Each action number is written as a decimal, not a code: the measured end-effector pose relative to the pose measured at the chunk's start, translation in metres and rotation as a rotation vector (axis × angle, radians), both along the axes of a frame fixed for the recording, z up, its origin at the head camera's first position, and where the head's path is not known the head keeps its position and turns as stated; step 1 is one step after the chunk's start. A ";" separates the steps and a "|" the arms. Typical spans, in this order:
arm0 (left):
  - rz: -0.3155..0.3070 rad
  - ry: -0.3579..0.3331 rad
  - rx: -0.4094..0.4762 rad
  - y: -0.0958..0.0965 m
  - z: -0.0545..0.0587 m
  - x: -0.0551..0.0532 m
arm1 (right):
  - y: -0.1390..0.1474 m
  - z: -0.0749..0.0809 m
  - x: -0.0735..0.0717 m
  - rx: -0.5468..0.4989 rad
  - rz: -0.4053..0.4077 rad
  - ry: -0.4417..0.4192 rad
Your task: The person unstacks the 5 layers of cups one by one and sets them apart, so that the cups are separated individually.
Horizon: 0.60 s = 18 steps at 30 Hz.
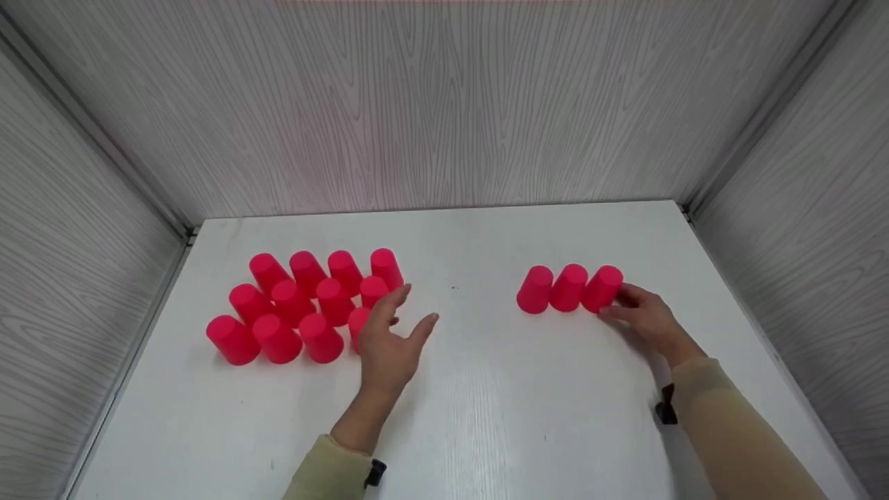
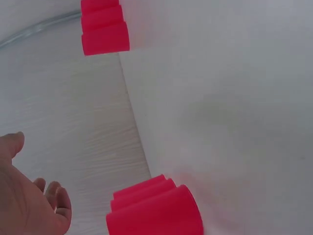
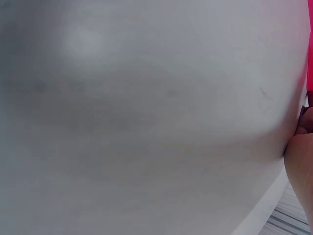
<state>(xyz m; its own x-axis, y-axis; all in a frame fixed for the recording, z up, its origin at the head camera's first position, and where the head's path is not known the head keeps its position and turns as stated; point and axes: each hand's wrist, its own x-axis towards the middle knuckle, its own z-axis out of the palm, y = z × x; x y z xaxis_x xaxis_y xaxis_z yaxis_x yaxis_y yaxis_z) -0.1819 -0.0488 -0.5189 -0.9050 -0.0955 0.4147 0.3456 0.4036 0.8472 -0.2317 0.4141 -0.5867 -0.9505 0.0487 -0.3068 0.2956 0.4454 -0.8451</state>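
Three pinkish-red plastic cups stand upside down in a row on the right of the table. My right hand (image 1: 644, 318) holds the rightmost cup (image 1: 601, 289) low on its side, thumb at the front and fingers behind. In the right wrist view only part of that hand (image 3: 301, 161) and a strip of red cup (image 3: 310, 54) show at the edge. My left hand (image 1: 389, 351), thumb and fingers spread with nothing between them, hovers beside the left group of cups. It partly covers a front-row cup (image 1: 358, 325). The left wrist view shows this hand (image 2: 29, 203) near red cups (image 2: 156, 215).
Several more upside-down cups (image 1: 292, 302) stand in three rows on the left of the white table (image 1: 479, 410). The middle cup (image 1: 569, 287) and left cup (image 1: 535, 290) of the right row stand close together. Grey wood-grain panels (image 1: 444, 104) enclose the back and sides.
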 end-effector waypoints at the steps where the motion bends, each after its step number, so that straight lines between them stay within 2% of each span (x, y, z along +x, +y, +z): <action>1: -0.039 -0.035 -0.020 0.007 0.002 -0.005 | 0.001 0.000 -0.001 0.001 -0.001 0.002; 5: -0.196 -0.185 -0.116 0.038 0.013 -0.028 | 0.002 0.000 -0.002 0.004 -0.010 -0.001; 9: -0.316 -0.276 -0.230 0.071 0.023 -0.050 | 0.002 -0.002 0.000 -0.005 -0.014 -0.007; 14: -0.377 -0.352 -0.356 0.112 0.029 -0.073 | 0.003 -0.003 0.000 -0.014 -0.019 -0.004; 18: -0.394 -0.386 -0.424 0.138 0.024 -0.087 | 0.002 -0.002 -0.001 -0.005 -0.025 -0.002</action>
